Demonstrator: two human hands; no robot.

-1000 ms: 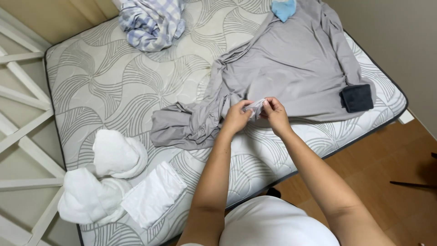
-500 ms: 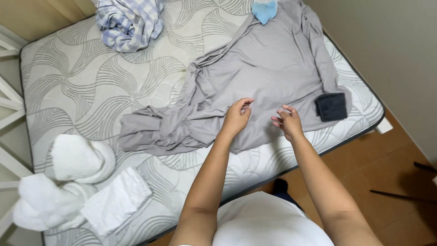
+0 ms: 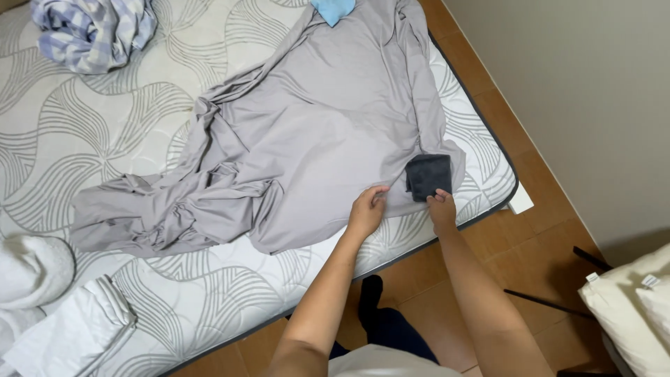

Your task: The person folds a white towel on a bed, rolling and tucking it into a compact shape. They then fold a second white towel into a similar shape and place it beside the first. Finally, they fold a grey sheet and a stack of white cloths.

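Observation:
A large grey sheet (image 3: 314, 132) lies spread and partly bunched on a patterned mattress (image 3: 98, 146). My left hand (image 3: 367, 209) rests on the sheet's near edge with fingers bent, pinching the cloth. My right hand (image 3: 441, 208) touches the lower edge of a small dark folded cloth (image 3: 428, 176) lying on the sheet's near right corner; whether it grips it I cannot tell.
A blue-and-white checked cloth (image 3: 91, 31) is heaped at the far left. White folded towels (image 3: 63, 328) lie at the near left. A light blue item (image 3: 333, 8) sits at the top. Wooden floor (image 3: 544, 230) and a white pillow (image 3: 628, 307) are on the right.
The view has shifted right. Both hands slid to the right along the sheet's near edge, and my right hand has reached the dark folded cloth.

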